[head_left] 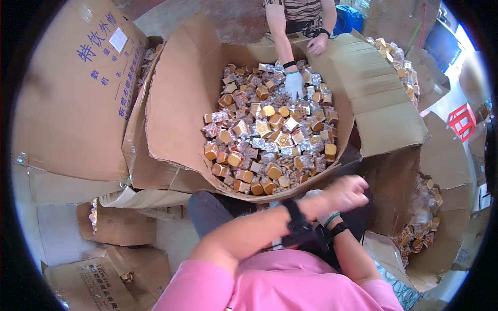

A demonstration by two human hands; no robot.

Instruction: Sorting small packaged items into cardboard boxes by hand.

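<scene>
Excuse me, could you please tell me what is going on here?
A person in pink and a co-worker are at an open cardboard box full of small gold-and-silver pieces. The person's left hand is crossed over the gloved right hand, partly hiding it; I cannot tell whether either holds anything. Opposite, the co-worker's gloved hand is among the pieces.

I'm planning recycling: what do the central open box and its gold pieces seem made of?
The open box looks like matte brown corrugated cardboard, from its creased flap. The gold pieces look glossy, perhaps metallised plastic or metal; bright highlights fit either.
</scene>
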